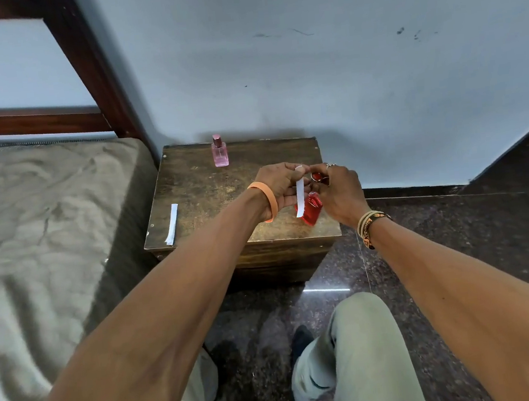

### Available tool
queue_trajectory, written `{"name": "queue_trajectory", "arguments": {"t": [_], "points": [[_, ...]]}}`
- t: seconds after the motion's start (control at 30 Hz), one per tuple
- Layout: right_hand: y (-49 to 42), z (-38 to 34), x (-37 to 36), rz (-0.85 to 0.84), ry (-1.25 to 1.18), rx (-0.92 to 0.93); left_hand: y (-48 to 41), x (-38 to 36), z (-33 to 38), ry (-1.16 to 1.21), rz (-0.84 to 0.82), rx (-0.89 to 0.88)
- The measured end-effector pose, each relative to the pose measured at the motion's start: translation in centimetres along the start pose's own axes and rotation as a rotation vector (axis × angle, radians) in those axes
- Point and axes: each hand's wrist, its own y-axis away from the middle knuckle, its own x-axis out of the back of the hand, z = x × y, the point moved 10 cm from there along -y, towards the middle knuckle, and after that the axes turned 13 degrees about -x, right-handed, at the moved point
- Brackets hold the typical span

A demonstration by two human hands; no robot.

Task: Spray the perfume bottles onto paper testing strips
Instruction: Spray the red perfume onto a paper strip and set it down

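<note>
Above the wooden worktop's (209,187) right edge, left grip (279,187) pinches a narrow white paper strip (300,196) by its top; right grip (337,188) clasps a tilted translucent red perfume bottle (312,211).

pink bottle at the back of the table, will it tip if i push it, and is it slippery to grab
The pink bottle stands tall and narrow on the table, so a push near its cap would probably tip it. Its clear, glossy body looks like glass: likely slick, and breakable if it falls.
</note>
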Motion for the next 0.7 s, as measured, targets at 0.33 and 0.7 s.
{"name": "queue_trajectory", "arguments": {"t": [0.33, 0.7], "points": [[-0.7, 0.4, -0.8, 0.005, 0.050, 0.006, -0.9, 0.3, -1.2, -0.014, 0.009, 0.017], [-1.2, 1.5, -2.0, -0.014, 0.047, -0.038, -1.6, 0.3, -2.1, -0.034, -0.019, 0.025]]}}
